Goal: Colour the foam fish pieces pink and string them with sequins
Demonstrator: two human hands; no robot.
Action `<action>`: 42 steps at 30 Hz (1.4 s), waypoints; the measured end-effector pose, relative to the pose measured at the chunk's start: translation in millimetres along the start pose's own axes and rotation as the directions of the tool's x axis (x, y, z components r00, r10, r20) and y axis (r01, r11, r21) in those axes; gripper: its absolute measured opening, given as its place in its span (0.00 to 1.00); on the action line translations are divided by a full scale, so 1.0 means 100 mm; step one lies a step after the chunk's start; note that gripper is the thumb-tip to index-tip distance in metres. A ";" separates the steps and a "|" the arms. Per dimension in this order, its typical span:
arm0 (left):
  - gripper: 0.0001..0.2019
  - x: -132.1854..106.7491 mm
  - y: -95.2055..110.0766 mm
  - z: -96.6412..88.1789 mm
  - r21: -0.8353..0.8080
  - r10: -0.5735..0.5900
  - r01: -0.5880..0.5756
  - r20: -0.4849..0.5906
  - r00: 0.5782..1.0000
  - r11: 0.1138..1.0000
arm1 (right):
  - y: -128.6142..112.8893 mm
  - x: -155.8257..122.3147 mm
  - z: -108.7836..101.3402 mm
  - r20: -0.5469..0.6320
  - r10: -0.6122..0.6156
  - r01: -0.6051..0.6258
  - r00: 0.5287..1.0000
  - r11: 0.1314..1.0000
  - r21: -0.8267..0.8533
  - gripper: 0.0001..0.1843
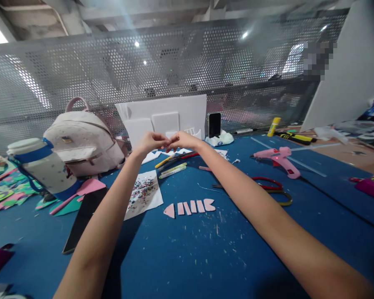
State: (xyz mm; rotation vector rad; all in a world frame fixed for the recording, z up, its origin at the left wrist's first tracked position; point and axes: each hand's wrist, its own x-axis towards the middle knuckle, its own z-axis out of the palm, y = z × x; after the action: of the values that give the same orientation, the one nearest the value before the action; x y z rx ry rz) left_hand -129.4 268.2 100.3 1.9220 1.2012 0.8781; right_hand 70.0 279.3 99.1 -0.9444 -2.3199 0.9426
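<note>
Perforated metal panels point(174, 62) back our blue worktable point(174, 261) in the head view, where a fish-shaped row of pink pieces point(193, 206) lies between our forearms. Beyond that row, our left hand point(151, 141) and right hand point(184, 140) meet with bent fingers; we cannot tell whether they pinch anything small. Beneath our hands, also beyond the row, lie slim markers point(173, 172), and farther beyond it stands a white board point(190, 106). Left of the row we see bead-strewn paper point(156, 201); right of it, red-handled scissors point(276, 181) and a pink glue gun point(280, 154).
</note>
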 end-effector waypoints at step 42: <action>0.10 0.00 -0.04 -0.07 0.265 -0.164 0.121 0.148 0.975 0.957 | -0.09 0.02 0.07 -0.126 0.012 -0.077 0.992 0.848 -0.524 0.15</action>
State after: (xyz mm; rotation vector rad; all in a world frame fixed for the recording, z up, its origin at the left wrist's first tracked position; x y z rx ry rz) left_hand -136.9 270.5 100.8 2.0333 1.3836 0.4918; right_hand 60.1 273.0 101.6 -1.2293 -2.5070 0.2335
